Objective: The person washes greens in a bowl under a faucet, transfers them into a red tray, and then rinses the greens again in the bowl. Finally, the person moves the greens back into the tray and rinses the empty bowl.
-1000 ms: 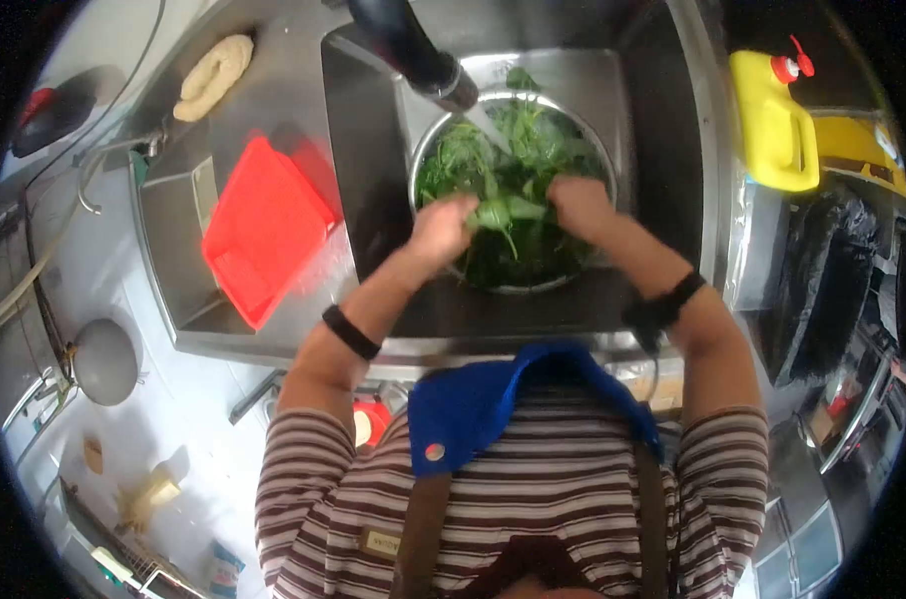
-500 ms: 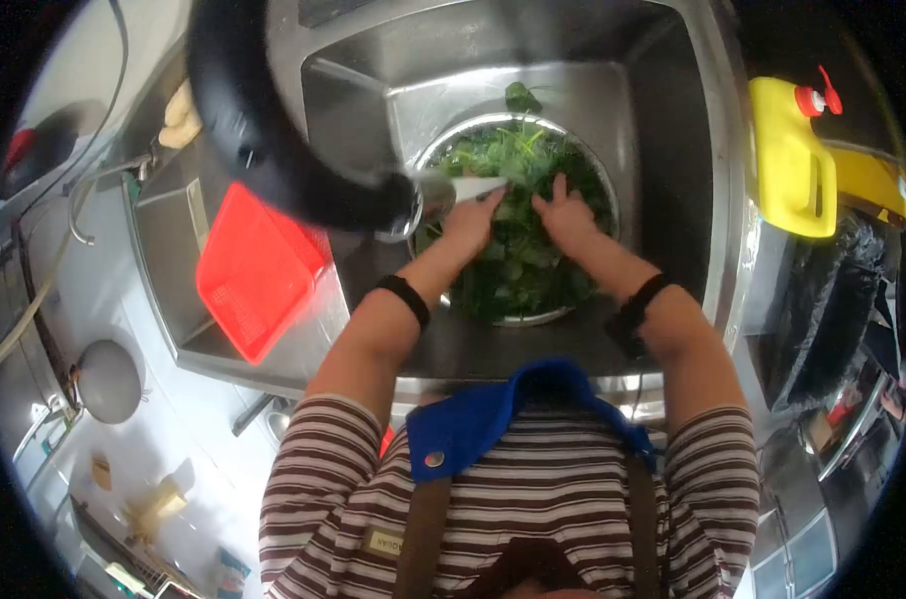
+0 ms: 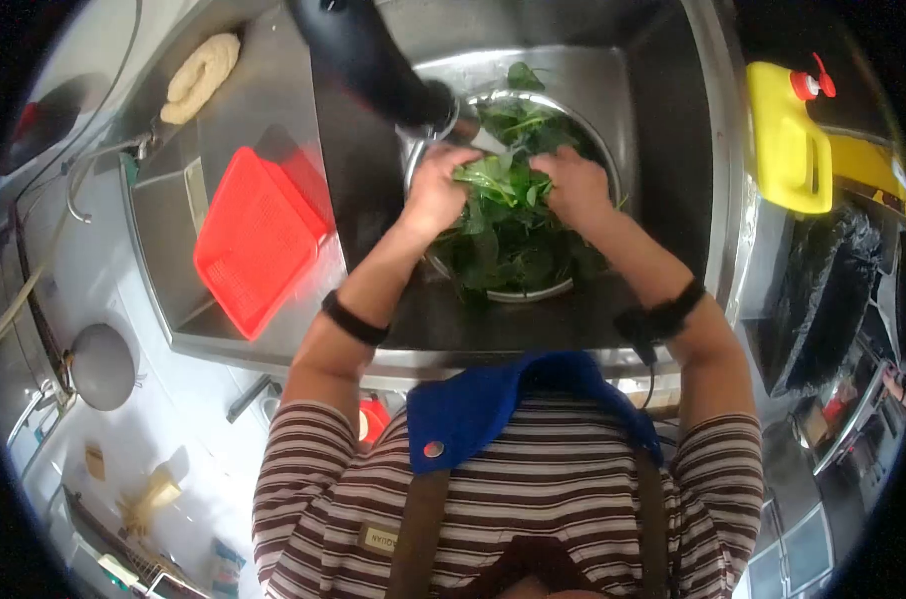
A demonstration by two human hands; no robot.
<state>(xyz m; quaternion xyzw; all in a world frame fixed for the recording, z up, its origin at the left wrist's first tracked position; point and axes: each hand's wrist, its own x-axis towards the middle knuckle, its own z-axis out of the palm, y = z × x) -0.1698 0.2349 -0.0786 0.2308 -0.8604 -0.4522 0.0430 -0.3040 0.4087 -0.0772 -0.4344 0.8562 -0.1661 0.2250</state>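
Leafy greens [image 3: 518, 225] reach the bowl's [image 3: 533, 296] near rim, a bunch gripped between the curled left hand [image 3: 437, 192] and curled right hand [image 3: 579, 190]; leaves hide fingertips, the faucet [image 3: 373, 65] covers the far-left rim.

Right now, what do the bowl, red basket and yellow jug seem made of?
Bowl: probably polished stainless steel, by its shiny silvery rim. Red basket: likely matte plastic, from its even colour and perforations. Yellow jug: probably smooth plastic, given its moulded-looking handle.
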